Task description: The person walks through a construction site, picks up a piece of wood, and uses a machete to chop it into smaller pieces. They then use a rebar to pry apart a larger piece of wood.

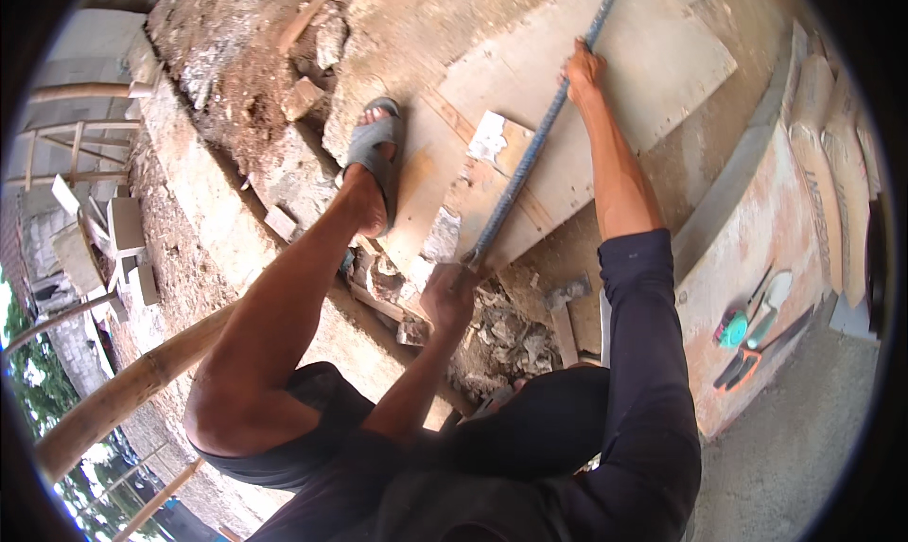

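At eight o'clock a wooden pole (123, 391) slants in from the rim; at nine o'clock, beyond it, some grey blocks (125, 225) sit in a loose pile; at eleven o'clock the person's bare-toed foot, in a grey sandal (374, 154), rests on the left edge of a pale board (662, 78); near the middle of the view the left hand (448, 294) is curled into a fist at the lower end of a dark bar (544, 131), its fingertips hidden beneath; the bar runs from that fist toward one o'clock, over the board, though I cannot tell whether it touches it; close to twelve o'clock a wood scrap (488, 137) with a white patch lies on the board, just left of the bar; at five o'clock broken rubble (511, 339) fills the ground below the board; at one o'clock the right hand (584, 69) has its fingers wrapped tight around the bar, well up from the left hand; between two and three o'clock pale sacks (823, 164) are stacked; between three and four o'clock a green reel (731, 329) and an orange-handled tool (738, 370) lie on a flat slab (705, 315).
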The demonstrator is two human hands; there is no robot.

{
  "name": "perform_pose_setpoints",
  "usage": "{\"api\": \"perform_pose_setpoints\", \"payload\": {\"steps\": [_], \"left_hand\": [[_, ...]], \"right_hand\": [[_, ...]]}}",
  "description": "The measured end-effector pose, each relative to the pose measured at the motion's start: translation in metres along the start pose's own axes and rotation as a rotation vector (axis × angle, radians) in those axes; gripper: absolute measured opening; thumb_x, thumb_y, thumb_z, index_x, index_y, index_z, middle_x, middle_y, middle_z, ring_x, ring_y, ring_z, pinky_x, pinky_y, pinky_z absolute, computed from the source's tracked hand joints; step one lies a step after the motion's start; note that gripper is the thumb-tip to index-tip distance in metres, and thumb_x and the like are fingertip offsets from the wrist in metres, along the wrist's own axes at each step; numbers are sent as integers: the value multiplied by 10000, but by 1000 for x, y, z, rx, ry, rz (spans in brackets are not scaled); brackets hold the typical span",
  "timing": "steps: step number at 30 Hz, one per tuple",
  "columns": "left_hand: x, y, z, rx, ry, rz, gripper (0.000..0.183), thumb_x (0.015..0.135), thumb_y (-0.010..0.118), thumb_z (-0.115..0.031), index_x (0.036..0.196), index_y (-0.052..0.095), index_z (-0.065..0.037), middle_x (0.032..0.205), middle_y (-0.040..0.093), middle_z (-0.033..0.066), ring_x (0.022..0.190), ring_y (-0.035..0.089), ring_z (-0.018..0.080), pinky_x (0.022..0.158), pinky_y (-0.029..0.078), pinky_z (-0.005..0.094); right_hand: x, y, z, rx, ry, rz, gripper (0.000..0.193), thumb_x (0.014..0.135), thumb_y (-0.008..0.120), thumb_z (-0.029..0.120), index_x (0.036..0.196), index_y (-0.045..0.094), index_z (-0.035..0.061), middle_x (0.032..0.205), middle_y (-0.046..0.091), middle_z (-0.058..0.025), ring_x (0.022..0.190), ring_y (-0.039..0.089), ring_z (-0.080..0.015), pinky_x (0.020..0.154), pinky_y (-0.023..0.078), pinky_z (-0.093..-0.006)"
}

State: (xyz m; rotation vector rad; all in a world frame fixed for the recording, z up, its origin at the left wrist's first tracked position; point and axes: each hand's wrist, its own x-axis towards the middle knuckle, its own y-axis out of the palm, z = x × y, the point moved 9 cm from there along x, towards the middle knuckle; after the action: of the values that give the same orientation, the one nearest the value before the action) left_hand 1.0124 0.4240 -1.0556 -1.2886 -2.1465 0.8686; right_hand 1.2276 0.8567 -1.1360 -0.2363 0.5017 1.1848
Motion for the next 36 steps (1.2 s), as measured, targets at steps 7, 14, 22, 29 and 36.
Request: {"api": "perform_pose_setpoints", "payload": {"steps": [7, 14, 22, 29, 36], "left_hand": [[-11, -4, -31, -76, 93, 132, 219, 869, 689, 59, 1072, 755, 12, 940, 736, 147, 831, 713, 253, 713, 556, 371], [-41, 7, -91, 220, 296, 837, 176, 871, 673, -15, 1035, 735, 0, 751, 718, 177, 737, 714, 361, 667, 537, 424], [-55, 79, -87, -779, -498, 763, 238, 948, 626, -95, 1179, 635, -39, 798, 657, 38, 564, 521, 105, 509, 429, 269], [-120, 241, -266, -897, -817, 1208, 196, 1006, 605, -273, 879, 576, -127, 691, 537, 20, 578, 539, 169, 508, 450, 344], [-122, 271, -356, -778, -715, 1298, 632, 1063, 444, -520, 1419, 393, -1, 1237, 553, 263, 1072, 598, 450, 951, 514, 563]], "right_hand": [[-2, -23, 8, 350, -216, 315, 302, 982, 664, 316, 742, 532, 189, 543, 390, 45, 397, 384, -135, 363, 341, -337], [-106, -79, 122, -45, -313, 68, 390, 1016, 619, 356, 837, 576, 12, 566, 504, -51, 441, 486, -176, 409, 421, -395], [-317, -219, 235, -329, -631, 72, 365, 1032, 589, 358, 989, 615, -3, 640, 540, -77, 537, 526, -157, 493, 424, -396], [-467, -392, 225, -235, -561, -271, 313, 1017, 653, 336, 1076, 663, 29, 643, 439, 61, 534, 397, -46, 459, 301, -268], [-547, -502, 137, -144, -489, -476, 241, 1034, 623, 251, 1081, 637, 15, 562, 439, 46, 438, 370, -35, 398, 269, -241]]}}
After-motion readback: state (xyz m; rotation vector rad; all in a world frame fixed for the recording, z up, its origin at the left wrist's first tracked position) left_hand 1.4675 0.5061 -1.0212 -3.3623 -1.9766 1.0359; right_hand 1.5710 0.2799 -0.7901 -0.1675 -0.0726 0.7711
